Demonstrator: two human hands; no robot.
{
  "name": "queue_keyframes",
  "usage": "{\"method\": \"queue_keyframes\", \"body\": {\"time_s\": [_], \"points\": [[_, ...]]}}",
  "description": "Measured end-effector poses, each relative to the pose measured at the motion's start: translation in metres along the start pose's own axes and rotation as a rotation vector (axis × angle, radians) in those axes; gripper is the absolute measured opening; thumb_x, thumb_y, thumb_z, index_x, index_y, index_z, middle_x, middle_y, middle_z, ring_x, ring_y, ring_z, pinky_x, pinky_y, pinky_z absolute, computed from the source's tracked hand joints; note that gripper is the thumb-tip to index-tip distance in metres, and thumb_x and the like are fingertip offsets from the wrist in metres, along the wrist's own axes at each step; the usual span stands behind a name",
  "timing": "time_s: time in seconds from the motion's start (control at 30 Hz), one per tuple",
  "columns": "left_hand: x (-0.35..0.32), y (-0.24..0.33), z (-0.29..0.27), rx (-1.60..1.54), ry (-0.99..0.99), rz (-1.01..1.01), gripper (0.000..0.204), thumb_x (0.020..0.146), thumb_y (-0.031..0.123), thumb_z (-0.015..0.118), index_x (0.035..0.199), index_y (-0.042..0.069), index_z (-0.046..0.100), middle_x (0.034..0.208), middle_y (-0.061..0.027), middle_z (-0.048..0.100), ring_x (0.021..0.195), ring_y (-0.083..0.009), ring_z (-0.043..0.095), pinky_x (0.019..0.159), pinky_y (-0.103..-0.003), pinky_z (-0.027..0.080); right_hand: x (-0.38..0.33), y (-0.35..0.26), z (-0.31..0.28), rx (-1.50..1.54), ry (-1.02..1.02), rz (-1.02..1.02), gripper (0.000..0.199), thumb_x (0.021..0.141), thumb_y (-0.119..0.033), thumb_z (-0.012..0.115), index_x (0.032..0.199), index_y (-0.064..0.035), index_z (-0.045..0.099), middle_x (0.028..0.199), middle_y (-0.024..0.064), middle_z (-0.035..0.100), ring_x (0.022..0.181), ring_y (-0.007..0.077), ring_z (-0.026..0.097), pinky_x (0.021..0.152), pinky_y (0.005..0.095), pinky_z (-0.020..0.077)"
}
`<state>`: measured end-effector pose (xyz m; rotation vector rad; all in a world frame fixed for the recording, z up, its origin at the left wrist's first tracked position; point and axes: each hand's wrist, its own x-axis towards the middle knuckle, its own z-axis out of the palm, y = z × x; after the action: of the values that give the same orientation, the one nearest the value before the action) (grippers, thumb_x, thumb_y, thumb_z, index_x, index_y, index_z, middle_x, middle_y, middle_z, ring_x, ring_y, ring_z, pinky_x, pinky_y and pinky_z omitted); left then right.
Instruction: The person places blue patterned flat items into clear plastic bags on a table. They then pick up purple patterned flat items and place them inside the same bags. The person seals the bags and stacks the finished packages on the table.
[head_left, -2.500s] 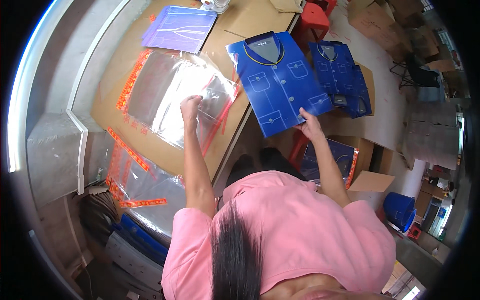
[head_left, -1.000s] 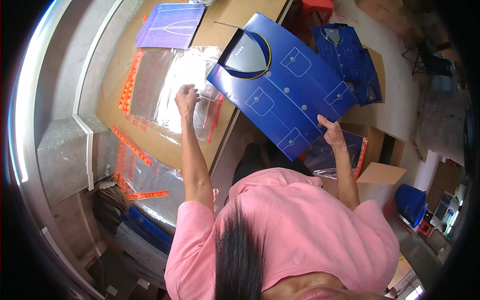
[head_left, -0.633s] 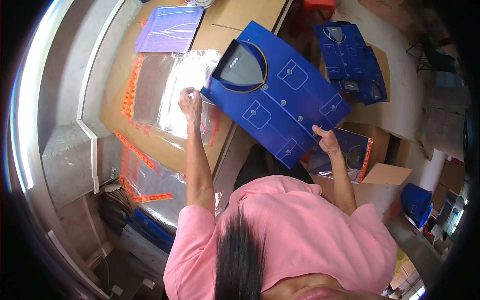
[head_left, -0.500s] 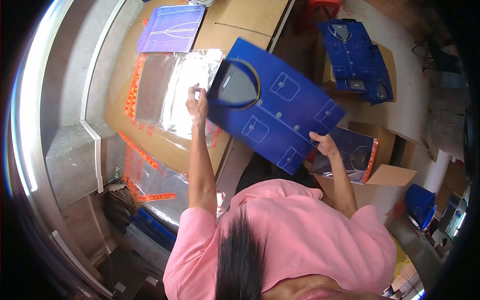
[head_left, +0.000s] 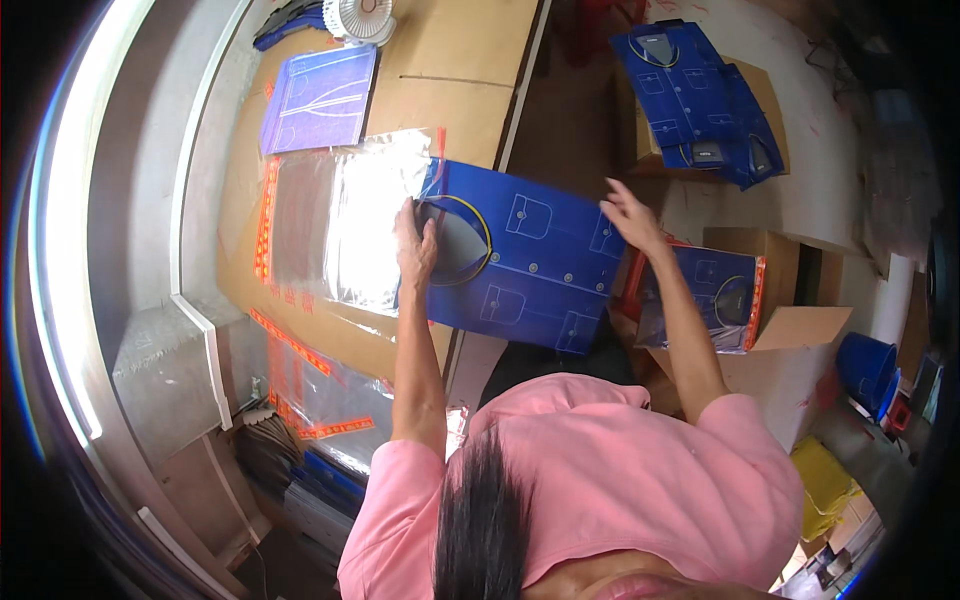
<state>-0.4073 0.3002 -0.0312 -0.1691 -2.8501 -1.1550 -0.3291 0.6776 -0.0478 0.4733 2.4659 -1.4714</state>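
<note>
A flat, folded blue shirt (head_left: 545,238) with white-lined pockets, a row of buttons and a yellow-edged collar lies across the table's right edge, its far side hanging past it. My left hand (head_left: 415,245) rests at the collar end, thumb and fingers apart, beside the clear plastic bags (head_left: 305,215). A red strip on the topmost bag crosses the shirt's upper left corner; glare hides how far the shirt sits inside. At the opposite end, my right hand (head_left: 630,215) has its fingers spread by the shirt's corner; whether it touches is unclear.
A purple-blue folded garment (head_left: 322,97) and a white fan (head_left: 360,18) occupy the table's far part. More blue shirts (head_left: 690,95) lie on a carton at the far right. Nearer, an open cardboard box (head_left: 800,325) holds a bagged shirt (head_left: 705,290). Loose clear bags (head_left: 330,395) hang by the near edge.
The shirt has turned flatter and come down toward the bags. My right hand has let go of its lower edge and moved up to the corner; my left hand's fingers have spread.
</note>
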Motion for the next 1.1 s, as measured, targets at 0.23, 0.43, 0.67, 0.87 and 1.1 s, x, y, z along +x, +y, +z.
{"method": "queue_keyframes", "body": {"time_s": [0.23,0.43,0.67,0.87,1.1], "points": [[0.020,0.011,0.006,0.234,-0.085,0.043,0.057,0.079,0.029,0.060,0.125,-0.001,0.042,0.112,-0.0234,0.051,0.103,-0.0382,0.049,0.090,-0.042,0.038,0.022,-0.062,0.088,-0.104,-0.281,-0.318,0.043,0.082,-0.031,0.055,0.122,-0.0144,0.051,0.113,0.0167,0.057,0.104,0.0339,0.054,0.089,0.0393,0.0434],[0.032,0.005,0.010,0.377,0.032,0.116,0.041,0.082,0.022,0.053,0.121,0.011,0.046,0.096,-0.0213,0.058,0.088,-0.0366,0.057,0.075,-0.046,0.045,0.003,-0.088,0.100,0.153,-0.306,-0.273,0.040,0.083,-0.021,0.055,0.122,-0.0117,0.050,0.110,0.0134,0.060,0.102,0.0281,0.057,0.087,0.0346,0.0442],[0.081,0.018,-0.004,0.342,0.069,0.082,0.015,0.080,0.017,0.053,0.089,0.008,0.060,0.079,-0.0166,0.063,0.070,-0.0346,0.060,0.065,-0.044,0.046,-0.010,-0.125,0.089,0.245,-0.351,-0.284,0.039,0.084,-0.013,0.055,0.122,-0.0122,0.051,0.108,0.0088,0.062,0.092,0.0163,0.062,0.080,0.0281,0.0478],[0.105,-0.042,-0.016,0.243,-0.280,-0.121,0.007,0.076,0.006,0.056,0.076,0.003,0.062,0.070,-0.0076,0.060,0.060,-0.0171,0.056,0.059,-0.032,0.045,-0.012,-0.129,0.092,0.034,-0.320,-0.322,0.039,0.075,-0.024,0.060,0.113,-0.0147,0.057,0.094,0.0165,0.063,0.086,0.0336,0.061,0.076,0.0428,0.0471],[0.069,-0.016,-0.020,0.362,-0.167,-0.041,0.008,0.079,0.008,0.053,0.084,0.006,0.059,0.077,-0.0088,0.058,0.066,-0.0194,0.055,0.063,-0.033,0.045,-0.010,-0.127,0.100,0.069,-0.250,-0.503,0.034,0.073,-0.015,0.056,0.107,-0.0084,0.056,0.089,0.0183,0.062,0.088,0.0368,0.058,0.076,0.0465,0.0435]]}}
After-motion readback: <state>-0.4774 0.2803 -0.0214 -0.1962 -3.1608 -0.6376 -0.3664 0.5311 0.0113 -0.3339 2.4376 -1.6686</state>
